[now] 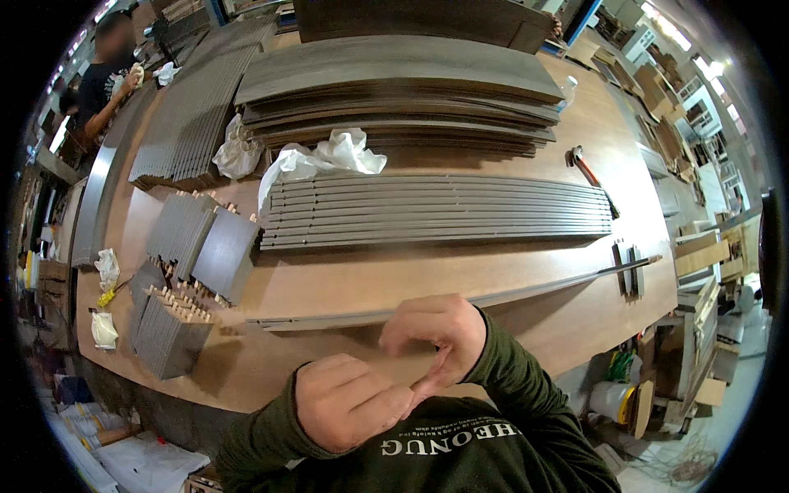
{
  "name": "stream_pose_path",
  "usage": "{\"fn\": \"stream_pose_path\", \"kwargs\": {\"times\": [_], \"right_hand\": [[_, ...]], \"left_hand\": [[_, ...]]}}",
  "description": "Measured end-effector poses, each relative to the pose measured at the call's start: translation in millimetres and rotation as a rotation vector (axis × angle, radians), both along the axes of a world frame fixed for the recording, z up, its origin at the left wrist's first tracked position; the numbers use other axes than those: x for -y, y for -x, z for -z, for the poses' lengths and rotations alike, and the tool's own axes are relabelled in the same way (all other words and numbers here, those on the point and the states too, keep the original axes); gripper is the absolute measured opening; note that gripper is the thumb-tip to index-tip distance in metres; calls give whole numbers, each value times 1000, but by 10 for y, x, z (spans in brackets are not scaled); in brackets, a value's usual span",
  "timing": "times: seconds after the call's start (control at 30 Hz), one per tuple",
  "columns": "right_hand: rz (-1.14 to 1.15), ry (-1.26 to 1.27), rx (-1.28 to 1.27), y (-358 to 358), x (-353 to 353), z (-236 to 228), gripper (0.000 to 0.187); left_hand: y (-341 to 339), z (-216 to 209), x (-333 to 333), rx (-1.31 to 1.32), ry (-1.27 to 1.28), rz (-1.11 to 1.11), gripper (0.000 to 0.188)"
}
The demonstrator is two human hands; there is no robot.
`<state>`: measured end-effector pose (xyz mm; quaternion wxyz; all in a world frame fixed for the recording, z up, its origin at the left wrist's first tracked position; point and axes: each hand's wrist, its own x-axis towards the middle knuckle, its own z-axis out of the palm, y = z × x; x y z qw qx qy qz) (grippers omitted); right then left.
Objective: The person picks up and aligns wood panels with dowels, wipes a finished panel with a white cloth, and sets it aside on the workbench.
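Note:
Both of my hands are raised close to my body, at the table's near edge. My left hand is closed, its fingertips meeting the right thumb; whatever they grip is hidden. My right hand has loosely curled, slightly blurred fingers, with a visible gap between them and its thumb. Just beyond the right hand, a long thin grey strip lies across the table. Farther back is a row of long grey grooved boards placed side by side.
Wide grey panels are stacked at the back. Shorter boards with wooden dowels stand at left. White crumpled wrapping lies behind the grooved boards, and a red-handled hammer at right. Another person works at the far left.

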<state>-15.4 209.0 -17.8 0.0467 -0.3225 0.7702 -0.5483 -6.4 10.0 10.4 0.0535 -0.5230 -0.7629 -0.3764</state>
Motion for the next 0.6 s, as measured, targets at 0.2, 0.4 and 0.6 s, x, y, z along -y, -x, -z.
{"fn": "stream_pose_path", "kwargs": {"times": [0.2,0.4,0.6], "right_hand": [[-3,40,-23,20,-24,19,47],[19,2,-29,-5,-19,-2,38],[-30,15,-50,-13,-19,92,27]], "left_hand": [[-2,-10,18,137,-88,-45,12],[-4,-18,99,681,18,-160,9],[-33,26,58,608,87,-221,11]]}}
